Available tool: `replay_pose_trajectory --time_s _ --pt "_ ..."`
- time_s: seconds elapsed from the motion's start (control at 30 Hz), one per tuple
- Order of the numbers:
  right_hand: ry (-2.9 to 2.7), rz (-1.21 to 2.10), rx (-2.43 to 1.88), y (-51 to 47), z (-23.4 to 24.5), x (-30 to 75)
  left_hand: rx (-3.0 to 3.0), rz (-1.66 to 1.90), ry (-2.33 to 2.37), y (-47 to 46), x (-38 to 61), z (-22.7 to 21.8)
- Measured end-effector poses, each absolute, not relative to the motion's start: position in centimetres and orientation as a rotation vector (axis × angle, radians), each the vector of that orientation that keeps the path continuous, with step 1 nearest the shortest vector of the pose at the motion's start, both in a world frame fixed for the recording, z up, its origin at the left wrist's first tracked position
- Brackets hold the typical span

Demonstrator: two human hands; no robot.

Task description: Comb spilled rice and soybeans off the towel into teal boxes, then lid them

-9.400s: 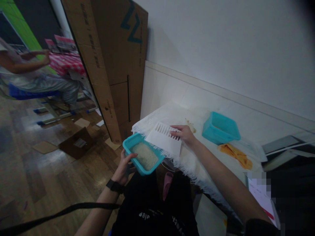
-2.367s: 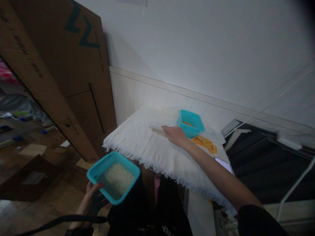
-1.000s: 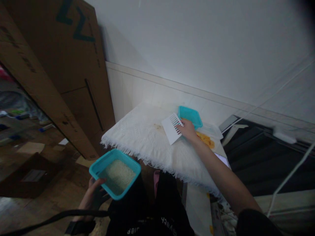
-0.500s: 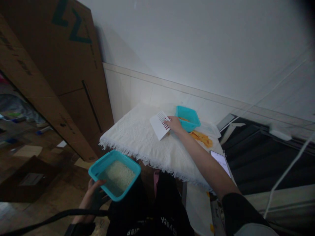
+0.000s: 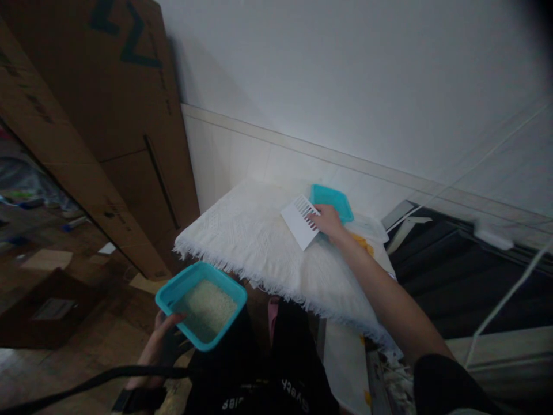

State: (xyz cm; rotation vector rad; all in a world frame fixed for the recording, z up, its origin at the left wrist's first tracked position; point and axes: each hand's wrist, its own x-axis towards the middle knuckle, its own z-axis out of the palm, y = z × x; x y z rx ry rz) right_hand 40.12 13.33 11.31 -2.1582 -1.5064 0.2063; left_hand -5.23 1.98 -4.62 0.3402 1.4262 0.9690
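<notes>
My left hand [image 5: 166,334] is closed on the near left rim of a turquoise plastic basket [image 5: 171,290], held low in front of the table edge. White grains that look like rice [image 5: 211,305] cover part of its bottom. In my right hand [image 5: 327,220] is a white card [image 5: 298,222] printed with a row of dark bars, pinched at its right side above the table cloth. Just behind that hand stands a second turquoise basket [image 5: 330,196]; its contents are hidden by the hand. A yellow-orange cloth-like item [image 5: 363,243] lies partly behind my right forearm.
A white fringed cloth [image 5: 246,230] covers the small table against the wall. Tall cardboard boxes [image 5: 125,109] stand at the left, with an open carton [image 5: 47,311] on the floor. Dark panels [image 5: 458,271] and a white cable [image 5: 496,300] are at the right.
My right hand has moved to the right with the card, which now overlaps the front of the second basket. The forearm now hides the phone at the table's right edge. The left hand stays put.
</notes>
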Motion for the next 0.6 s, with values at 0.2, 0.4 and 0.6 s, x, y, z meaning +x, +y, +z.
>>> replay_pose_trajectory --time_s 0.2,0.4,0.6 --pt "-1.633 0.039 -2.255 12.9 13.1 39.4 0.339 0.947 1.459 1.9 -5.0 -4.0" --pt "-1.693 0.031 -2.208 14.2 13.4 38.0 0.346 0.952 1.425 1.8 -5.3 -3.9" --pt "-1.704 0.053 -2.255 15.4 13.1 37.7 0.346 0.957 1.417 1.8 -5.2 -3.4"
